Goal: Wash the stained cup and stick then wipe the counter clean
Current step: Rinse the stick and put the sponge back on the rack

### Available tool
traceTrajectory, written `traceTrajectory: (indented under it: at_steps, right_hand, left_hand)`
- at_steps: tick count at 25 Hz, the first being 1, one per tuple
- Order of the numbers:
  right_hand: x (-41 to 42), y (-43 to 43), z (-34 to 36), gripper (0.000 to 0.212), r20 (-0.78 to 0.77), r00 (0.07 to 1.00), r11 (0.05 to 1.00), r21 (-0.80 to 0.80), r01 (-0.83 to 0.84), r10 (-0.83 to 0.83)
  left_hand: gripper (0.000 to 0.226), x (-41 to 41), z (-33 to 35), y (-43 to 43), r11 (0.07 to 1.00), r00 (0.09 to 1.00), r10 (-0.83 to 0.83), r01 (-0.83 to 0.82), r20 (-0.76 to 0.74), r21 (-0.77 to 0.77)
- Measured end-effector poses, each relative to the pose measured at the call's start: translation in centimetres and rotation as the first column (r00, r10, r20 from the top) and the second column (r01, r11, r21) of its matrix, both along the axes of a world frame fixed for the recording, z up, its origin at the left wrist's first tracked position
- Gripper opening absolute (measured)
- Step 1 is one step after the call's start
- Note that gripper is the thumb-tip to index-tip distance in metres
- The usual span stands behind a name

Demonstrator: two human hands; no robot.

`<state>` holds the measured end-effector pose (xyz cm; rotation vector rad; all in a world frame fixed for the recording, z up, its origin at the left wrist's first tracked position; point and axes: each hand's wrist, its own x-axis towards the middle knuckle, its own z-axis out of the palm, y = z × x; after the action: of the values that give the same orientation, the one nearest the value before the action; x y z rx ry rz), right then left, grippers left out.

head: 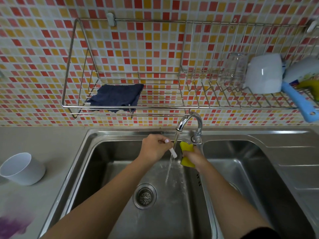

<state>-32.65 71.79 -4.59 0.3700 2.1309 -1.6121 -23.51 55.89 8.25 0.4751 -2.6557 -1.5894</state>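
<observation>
Both your hands were over the sink (112,161): your left hand (155,149) pinched the white stick (173,153) under the stream from the tap (189,119), your right hand (195,156) gripped the yellow sponge (186,146), and the cup (22,169) stood aside on the counter (51,149).

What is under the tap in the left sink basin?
The left hand holds a white stick in the water stream, the right hand grips a yellow sponge beside it. That hand covers the stick's upper part.
</observation>
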Motion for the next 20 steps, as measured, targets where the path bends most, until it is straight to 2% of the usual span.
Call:
traceTrajectory:
  at_steps: [2,5,8,12,14,15,17,18,20]
  right_hand:
    - [0.4,0.4,0.5,0.044,0.006,0.998,0.997,0.057,-0.058,0.058]
    - [0.4,0.7,0.8,0.063,-0.001,0.989,0.984,0.099,-0.148,0.149]
    - [-0.1,1.3,1.4,0.080,-0.042,0.997,0.997,0.038,-0.067,0.069]
    - [-0.9,2.6,2.2,0.074,-0.061,0.998,0.998,0.048,0.037,-0.034]
    - [-0.1,1.9,2.4,0.074,-0.070,0.998,0.998,0.057,0.000,0.004]
    - [0.4,1.3,2.1,0.069,-0.111,0.991,0.992,0.107,-0.062,0.074]
    - [2.0,-0.3,1.9,0.051,-0.193,0.936,0.913,0.346,-0.217,0.296]
    - [3.1,-1.0,1.9,0.044,-0.205,0.903,0.848,0.470,-0.247,0.376]
    - [4.9,-2.0,2.7,0.040,-0.233,0.860,0.780,0.571,-0.256,0.453]
  left_hand:
    - [0.012,-0.3,-0.3,0.2,0.998,0.999,-0.024,0.023,-0.030,-0.056]
    - [0.013,-0.7,-0.4,0.5,0.998,0.999,-0.028,0.026,-0.041,-0.049]
    - [0.013,-0.9,-0.9,0.0,0.998,0.999,-0.020,0.018,-0.043,-0.057]
    - [0.013,-0.4,-2.0,-1.0,0.997,1.000,0.019,-0.021,-0.025,-0.076]
    - [0.013,0.1,-2.5,-1.5,0.994,1.000,0.014,-0.016,-0.024,-0.104]
    - [0.013,0.3,-2.7,-1.8,0.992,1.000,0.006,-0.009,-0.023,-0.128]
    - [0.014,0.7,-3.1,-2.3,0.983,1.000,-0.014,0.010,-0.021,-0.184]
    - [0.015,1.0,-3.2,-2.5,0.977,1.000,-0.018,0.014,-0.016,-0.212]
    - [0.015,1.6,-3.3,-2.9,0.966,1.000,-0.015,0.015,0.002,-0.258]
